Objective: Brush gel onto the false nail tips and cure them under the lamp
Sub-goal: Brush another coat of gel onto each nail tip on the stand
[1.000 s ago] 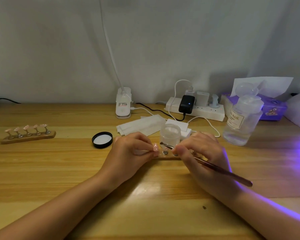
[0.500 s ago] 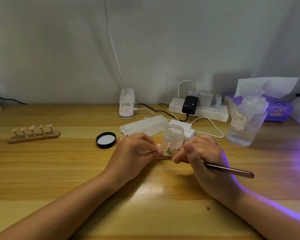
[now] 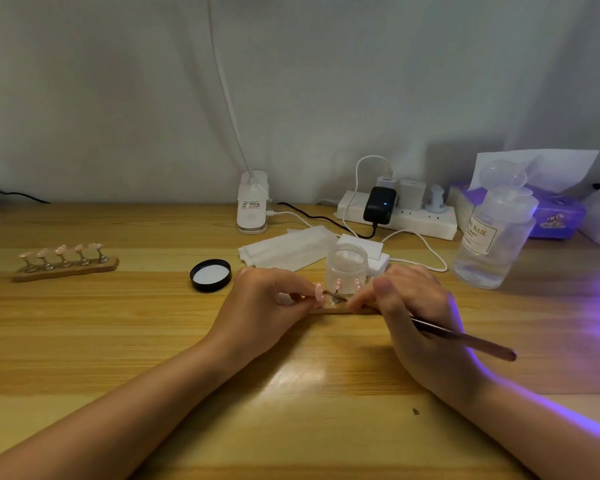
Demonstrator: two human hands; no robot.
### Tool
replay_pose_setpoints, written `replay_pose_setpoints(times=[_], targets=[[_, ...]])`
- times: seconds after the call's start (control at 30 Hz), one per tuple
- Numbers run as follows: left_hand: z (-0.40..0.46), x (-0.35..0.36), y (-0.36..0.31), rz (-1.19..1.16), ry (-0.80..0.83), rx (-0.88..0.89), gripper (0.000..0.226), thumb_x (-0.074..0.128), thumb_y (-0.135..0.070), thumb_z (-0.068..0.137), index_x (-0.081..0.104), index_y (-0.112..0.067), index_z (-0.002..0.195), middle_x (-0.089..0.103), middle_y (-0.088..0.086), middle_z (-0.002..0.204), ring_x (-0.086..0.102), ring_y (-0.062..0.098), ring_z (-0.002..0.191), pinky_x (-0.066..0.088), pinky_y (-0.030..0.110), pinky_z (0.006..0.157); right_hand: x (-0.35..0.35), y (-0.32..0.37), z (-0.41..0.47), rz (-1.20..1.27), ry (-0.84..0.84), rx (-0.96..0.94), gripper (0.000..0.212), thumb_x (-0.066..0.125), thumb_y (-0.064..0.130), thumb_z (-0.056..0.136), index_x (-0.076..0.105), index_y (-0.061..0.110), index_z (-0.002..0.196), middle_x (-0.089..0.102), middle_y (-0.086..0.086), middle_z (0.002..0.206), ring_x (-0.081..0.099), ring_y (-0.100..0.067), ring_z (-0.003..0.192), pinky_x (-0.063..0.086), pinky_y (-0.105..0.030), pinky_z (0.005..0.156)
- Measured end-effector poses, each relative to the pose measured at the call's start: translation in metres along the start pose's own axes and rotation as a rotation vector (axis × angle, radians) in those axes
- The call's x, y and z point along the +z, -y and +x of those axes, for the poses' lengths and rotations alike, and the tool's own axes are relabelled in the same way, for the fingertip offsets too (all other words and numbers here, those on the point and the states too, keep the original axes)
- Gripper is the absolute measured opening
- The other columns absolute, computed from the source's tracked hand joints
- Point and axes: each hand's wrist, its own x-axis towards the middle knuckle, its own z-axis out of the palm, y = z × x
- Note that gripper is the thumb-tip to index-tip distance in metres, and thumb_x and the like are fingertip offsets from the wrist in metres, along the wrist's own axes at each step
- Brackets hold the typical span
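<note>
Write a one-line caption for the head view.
Left hand pinches a pink nail tip while right hand brushes it with the gel brush.

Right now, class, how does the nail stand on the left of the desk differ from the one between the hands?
The left stand sits untouched and fully visible, showing five tips; the centre stand is largely covered by the left hand and right hand, which holds a brush, so only a few tips show. Both are wooden strips holding pink tips on metal posts.
</note>
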Motion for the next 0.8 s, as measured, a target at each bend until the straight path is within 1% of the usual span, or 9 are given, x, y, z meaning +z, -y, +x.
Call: replay_pose_setpoints(times=[0.1, 0.2, 0.3, 0.37, 0.47, 0.57, 0.67, 0.73, 0.8], targets=[[0.0, -0.0006, -0.0002, -0.029, 0.0, -0.022, 0.017, 0.076, -0.009, 0.07, 0.074, -0.022, 0.081, 0.071, -0.011, 0.078, 0.063, -0.004, 0.073, 0.045, 0.008, 0.067, 0.003, -0.0013, 0.0031, -0.053, 0.036, -0.011, 0.055, 0.03, 0.044, 0.097, 0.071, 0.014, 0.078, 0.063, 0.015, 0.075, 0.059, -0.009, 0.072, 0.044, -0.044, 0.066], [0.0007, -0.0012, -0.0005, -0.046, 0.011, -0.038, 0.017, 0.075, -0.011, 0.071, 0.074, -0.022, 0.084, 0.07, -0.009, 0.079, 0.063, 0.002, 0.073, 0.049, 0.012, 0.067, 0.0003, -0.0019, -0.0008, -0.021, 0.036, 0.003, 0.058, 0.029, 0.045, 0.097, 0.07, 0.016, 0.069, 0.065, 0.014, 0.068, 0.057, -0.002, 0.068, 0.041, -0.042, 0.07], [0.0013, -0.0013, -0.0016, -0.083, 0.011, -0.036, 0.021, 0.073, -0.01, 0.072, 0.072, -0.023, 0.089, 0.069, -0.009, 0.081, 0.063, 0.003, 0.075, 0.048, 0.01, 0.066, -0.0021, -0.0007, -0.0029, 0.014, 0.009, 0.014, 0.059, 0.028, 0.044, 0.098, 0.068, 0.015, 0.065, 0.064, 0.011, 0.064, 0.057, -0.001, 0.066, 0.04, -0.041, 0.071], [0.002, -0.0013, -0.0016, -0.11, 0.021, -0.048, 0.024, 0.072, -0.008, 0.074, 0.07, -0.026, 0.09, 0.068, -0.01, 0.083, 0.063, 0.002, 0.077, 0.046, 0.009, 0.066, -0.0011, -0.0003, -0.0008, -0.004, -0.014, 0.011, 0.056, 0.029, 0.043, 0.098, 0.069, 0.014, 0.07, 0.063, 0.015, 0.071, 0.058, -0.004, 0.07, 0.043, -0.042, 0.068], [0.0027, -0.0014, -0.0005, -0.107, 0.014, -0.05, 0.026, 0.072, -0.006, 0.075, 0.07, -0.027, 0.091, 0.068, -0.008, 0.083, 0.061, 0.001, 0.077, 0.046, 0.01, 0.066, 0.0017, -0.0005, 0.0028, -0.031, 0.001, 0.029, 0.054, 0.03, 0.045, 0.096, 0.071, 0.013, 0.078, 0.063, 0.014, 0.075, 0.06, -0.009, 0.072, 0.046, -0.044, 0.065], [0.0025, -0.0012, -0.0005, -0.088, 0.007, -0.047, 0.026, 0.072, -0.006, 0.076, 0.07, -0.026, 0.092, 0.066, -0.008, 0.082, 0.061, 0.002, 0.077, 0.046, 0.011, 0.067, -0.0001, -0.0006, 0.0011, 0.005, 0.003, 0.057, 0.055, 0.03, 0.045, 0.096, 0.07, 0.015, 0.072, 0.061, 0.018, 0.072, 0.058, 0.0, 0.071, 0.044, -0.041, 0.069], [0.0023, -0.0018, 0.0, -0.107, 0.011, -0.065, 0.024, 0.07, -0.006, 0.077, 0.071, -0.022, 0.094, 0.066, -0.007, 0.082, 0.06, 0.002, 0.076, 0.047, 0.012, 0.067, -0.0029, 0.0002, -0.0016, 0.028, -0.009, 0.058, 0.059, 0.027, 0.045, 0.097, 0.067, 0.016, 0.065, 0.061, 0.013, 0.065, 0.056, 0.0, 0.066, 0.041, -0.036, 0.071], [0.0017, -0.0021, -0.0003, -0.112, 0.015, -0.068, 0.024, 0.07, -0.006, 0.077, 0.071, -0.023, 0.094, 0.065, -0.006, 0.082, 0.06, 0.002, 0.075, 0.047, 0.012, 0.066, -0.0016, 0.0009, 0.0002, 0.024, -0.035, 0.05, 0.058, 0.027, 0.044, 0.097, 0.068, 0.014, 0.069, 0.062, 0.014, 0.07, 0.056, -0.001, 0.069, 0.042, -0.036, 0.069], [0.0018, -0.0019, -0.0006, -0.106, 0.014, -0.064, 0.021, 0.071, -0.006, 0.077, 0.072, -0.02, 0.093, 0.065, -0.006, 0.082, 0.06, 0.002, 0.075, 0.046, 0.011, 0.066, 0.0009, 0.001, 0.0035, -0.003, -0.033, 0.049, 0.056, 0.029, 0.045, 0.096, 0.07, 0.013, 0.076, 0.063, 0.012, 0.074, 0.058, -0.007, 0.071, 0.044, -0.039, 0.067]])
